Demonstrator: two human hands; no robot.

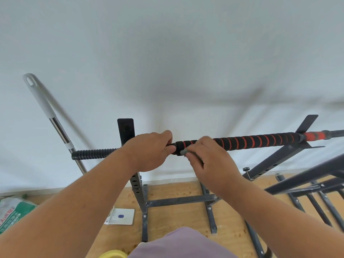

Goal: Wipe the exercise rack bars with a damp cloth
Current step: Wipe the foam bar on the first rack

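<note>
A long bar with black foam grip and red spiral stripes lies across the dark metal rack, its ribbed black end poking out to the left. My left hand grips the bar just left of the foam grip. My right hand pinches a small grey cloth against the near end of the foam grip. Most of the cloth is hidden under my fingers.
A mop handle leans on the white wall at left. A green-printed sack and a white card lie on the wooden floor. More dark rack bars crowd the right side. A yellow rim shows at the bottom edge.
</note>
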